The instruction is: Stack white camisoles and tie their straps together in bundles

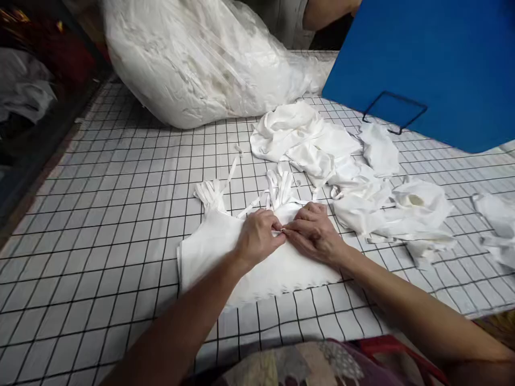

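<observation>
A stack of white cloth pieces (273, 273) lies flat on the checked tablecloth (120, 225) in front of me. Over its upper part, my left hand (259, 236) pinches a bit of the white cloth between thumb and fingers. My right hand (314, 233) pinches the same cloth just beside it, fingertips nearly touching those of the left. White straps (279, 187) stick out past the stack's far edge, and another bunch of straps (211, 194) spreads at its upper left corner.
A loose heap of white garments (306, 136) extends to the right, with another white piece (499, 225) near the right edge. Behind stands a large clear plastic bag (201, 64) of white material. A blue panel (422, 59) with a black wire stand (394, 110) fills the upper right. Someone's arm (328, 12) shows at the top.
</observation>
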### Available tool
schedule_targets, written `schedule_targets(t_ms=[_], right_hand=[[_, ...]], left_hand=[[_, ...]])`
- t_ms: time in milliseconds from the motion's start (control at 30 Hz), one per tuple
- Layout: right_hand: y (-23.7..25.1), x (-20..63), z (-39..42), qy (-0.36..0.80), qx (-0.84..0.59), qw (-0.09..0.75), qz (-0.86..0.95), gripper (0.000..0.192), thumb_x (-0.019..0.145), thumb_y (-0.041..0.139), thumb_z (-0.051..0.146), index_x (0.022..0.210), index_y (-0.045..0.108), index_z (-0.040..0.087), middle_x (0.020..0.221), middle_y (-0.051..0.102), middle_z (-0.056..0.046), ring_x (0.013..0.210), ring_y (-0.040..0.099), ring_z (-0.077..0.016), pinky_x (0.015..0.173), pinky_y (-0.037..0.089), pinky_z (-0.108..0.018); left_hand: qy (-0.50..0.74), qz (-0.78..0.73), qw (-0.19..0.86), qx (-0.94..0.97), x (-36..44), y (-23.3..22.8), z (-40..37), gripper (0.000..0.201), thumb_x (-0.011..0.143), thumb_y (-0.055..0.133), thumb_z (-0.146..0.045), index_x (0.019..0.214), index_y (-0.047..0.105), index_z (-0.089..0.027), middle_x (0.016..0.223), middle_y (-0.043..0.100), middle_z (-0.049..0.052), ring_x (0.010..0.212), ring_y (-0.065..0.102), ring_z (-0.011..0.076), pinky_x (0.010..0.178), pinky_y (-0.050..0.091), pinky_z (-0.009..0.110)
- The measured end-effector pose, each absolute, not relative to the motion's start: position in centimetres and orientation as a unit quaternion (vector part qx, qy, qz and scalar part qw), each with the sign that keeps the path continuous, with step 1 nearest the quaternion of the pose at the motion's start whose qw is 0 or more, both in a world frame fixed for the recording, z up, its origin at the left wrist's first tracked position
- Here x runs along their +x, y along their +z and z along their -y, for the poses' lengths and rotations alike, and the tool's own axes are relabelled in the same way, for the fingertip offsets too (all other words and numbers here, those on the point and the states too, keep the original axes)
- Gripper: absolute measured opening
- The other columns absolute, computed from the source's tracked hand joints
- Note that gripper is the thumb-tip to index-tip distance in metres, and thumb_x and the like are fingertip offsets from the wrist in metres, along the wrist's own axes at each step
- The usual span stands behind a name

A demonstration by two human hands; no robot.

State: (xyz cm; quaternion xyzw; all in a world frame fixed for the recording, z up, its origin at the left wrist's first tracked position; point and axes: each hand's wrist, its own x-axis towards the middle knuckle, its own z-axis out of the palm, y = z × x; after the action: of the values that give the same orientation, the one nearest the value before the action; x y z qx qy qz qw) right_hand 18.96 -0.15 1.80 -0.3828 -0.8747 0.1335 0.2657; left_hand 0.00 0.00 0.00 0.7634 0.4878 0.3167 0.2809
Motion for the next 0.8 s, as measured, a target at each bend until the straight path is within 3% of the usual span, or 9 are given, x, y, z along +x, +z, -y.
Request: schedule_targets(t_ms=[400, 800], right_hand=[[2.5, 20.1, -0.1, 0.076, -0.339, 0.210, 0.914, 0.015, 0.096, 0.055, 0.023, 0.094, 0.070, 0.021, 0.077, 0.061, -0.001, 0.084, 0.048, -0.0188, 0.088, 0.025, -0.041], [5.5, 19.6, -2.5, 0.055, -0.252, 0.063, 0.964, 0.032, 0.101, 0.041, 0.017, 0.080, 0.065, 0.019, 0.072, 0.058, 0.000, 0.083, 0.046, -0.0174, 0.096, 0.020, -0.042]], left_hand=[[0.297, -0.488, 0.283, 0.770, 0.0, 0.5, 0.2, 0.016, 0.072, 0.074, -0.012, 0.065, 0.061, -0.017, 0.071, 0.064, 0.000, 0.074, 0.057, 0.0172, 0.070, 0.044, 0.032], [0.268, -0.476, 0.266, 0.794, 0.0, 0.8, 0.2, 0.017, 0.075, 0.077, -0.014, 0.069, 0.061, -0.016, 0.075, 0.065, 0.002, 0.077, 0.057, 0.0191, 0.072, 0.044, 0.035]])
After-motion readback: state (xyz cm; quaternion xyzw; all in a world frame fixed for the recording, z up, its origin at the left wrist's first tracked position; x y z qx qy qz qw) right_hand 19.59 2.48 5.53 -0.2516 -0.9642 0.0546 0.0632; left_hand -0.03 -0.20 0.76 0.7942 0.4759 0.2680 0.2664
